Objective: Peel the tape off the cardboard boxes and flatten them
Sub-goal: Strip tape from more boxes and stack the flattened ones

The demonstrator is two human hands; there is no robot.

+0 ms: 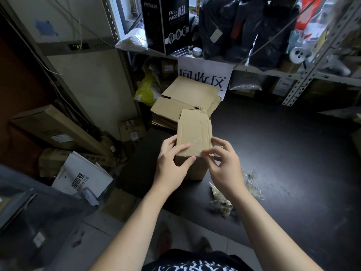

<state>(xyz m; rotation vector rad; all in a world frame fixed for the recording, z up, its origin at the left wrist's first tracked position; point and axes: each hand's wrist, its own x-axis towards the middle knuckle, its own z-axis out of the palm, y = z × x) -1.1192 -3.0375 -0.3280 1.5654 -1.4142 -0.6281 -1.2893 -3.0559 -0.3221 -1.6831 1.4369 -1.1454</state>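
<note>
A small brown cardboard box (194, 133) stands on the dark table (283, 153), its top covered in clear tape and a torn flap raised at its far end. My left hand (172, 163) grips the box's near left corner, thumb on top and fingers around the side. At the near right edge of the box top, my right hand (222, 161) has its fingertips curled in and pinches the clear tape. Behind the box lies a stack of flattened cardboard (187, 100).
Crumpled peeled tape (230, 196) lies on the table to the right of my right forearm. Metal shelving with a black mask box (166, 22) and dark bags rises at the back. Boxes and a white booklet (82, 177) crowd the floor at left.
</note>
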